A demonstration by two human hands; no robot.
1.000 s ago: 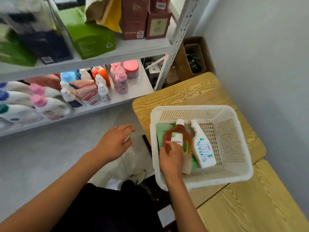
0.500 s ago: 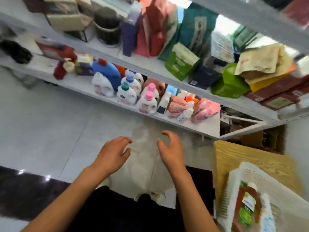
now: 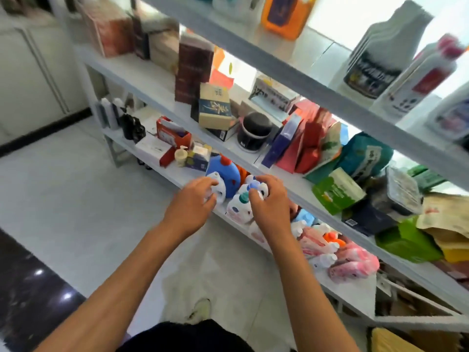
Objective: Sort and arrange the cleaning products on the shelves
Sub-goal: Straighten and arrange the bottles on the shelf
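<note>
Bottles (image 3: 238,204) (white) under both hands (image 3: 228,201).

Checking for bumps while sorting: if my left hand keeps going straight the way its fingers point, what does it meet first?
Most likely the white jug on the low shelf: the left hand already has its fingertips at it. The big blue jug stands just behind. Depth is blurry, so contact is uncertain.
</note>
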